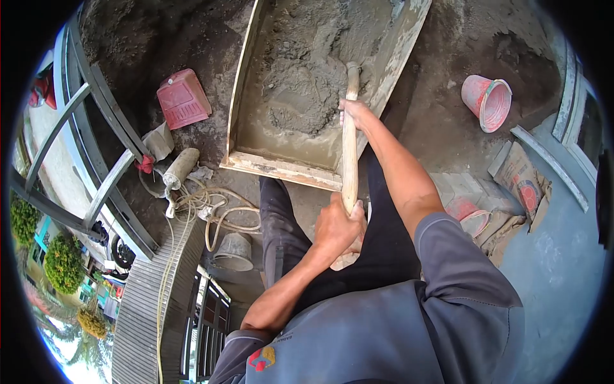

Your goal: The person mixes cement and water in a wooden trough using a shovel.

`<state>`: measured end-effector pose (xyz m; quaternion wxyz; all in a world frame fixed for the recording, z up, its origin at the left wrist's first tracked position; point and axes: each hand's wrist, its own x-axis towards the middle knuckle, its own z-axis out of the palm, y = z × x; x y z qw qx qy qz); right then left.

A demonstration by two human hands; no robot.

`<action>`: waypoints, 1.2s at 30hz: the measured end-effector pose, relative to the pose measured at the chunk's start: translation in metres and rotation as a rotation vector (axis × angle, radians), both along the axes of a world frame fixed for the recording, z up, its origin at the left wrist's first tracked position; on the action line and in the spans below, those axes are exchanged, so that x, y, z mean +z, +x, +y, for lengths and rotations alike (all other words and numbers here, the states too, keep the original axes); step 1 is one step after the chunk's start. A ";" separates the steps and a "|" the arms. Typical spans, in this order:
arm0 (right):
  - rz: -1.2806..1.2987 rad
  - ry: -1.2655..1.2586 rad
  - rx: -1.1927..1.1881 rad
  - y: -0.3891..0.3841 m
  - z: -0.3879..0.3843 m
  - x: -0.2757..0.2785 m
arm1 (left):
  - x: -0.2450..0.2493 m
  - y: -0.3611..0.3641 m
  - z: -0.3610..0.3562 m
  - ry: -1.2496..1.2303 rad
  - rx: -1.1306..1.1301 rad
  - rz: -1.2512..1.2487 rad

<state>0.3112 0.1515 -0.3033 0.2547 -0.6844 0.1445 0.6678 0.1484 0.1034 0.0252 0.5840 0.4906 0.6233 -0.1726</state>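
A long wooden handle point(349, 150) runs from between my legs up into a wooden trough point(281, 168) of wet grey mortar point(297, 96). My left hand point(338, 225) is wrapped round its lower part, just below the trough's near edge. Higher up, over the mortar, my right hand point(355, 114) grips the same handle near its far end. The tool's head is hidden in the mortar. Thin watery mix lies along the near side of the trough.
A pink basket point(184, 102) lies left of the trough, above a coiled hose point(220, 214) and a grey bucket point(235, 251). At right are a tipped pink bucket point(487, 102), another bucket point(468, 216), blocks and a torn paper sack point(521, 182). Metal frames stand at both sides.
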 end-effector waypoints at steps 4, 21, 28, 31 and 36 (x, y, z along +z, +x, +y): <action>0.071 -0.056 -0.125 -0.037 -0.014 0.033 | 0.042 -0.058 0.015 -0.077 -0.060 -0.012; -0.021 0.179 -0.409 -0.305 -0.110 0.193 | -0.093 -0.465 -0.157 0.117 -0.378 0.353; -0.011 -0.085 -0.405 -0.240 -0.053 0.080 | -0.044 -0.345 -0.098 0.258 -0.268 0.037; -0.040 0.016 -0.256 -0.193 -0.032 0.097 | -0.005 -0.272 -0.084 0.179 -0.173 0.066; -0.157 0.286 -0.224 -0.088 0.063 0.165 | 0.000 -0.172 -0.043 0.268 -0.075 -0.101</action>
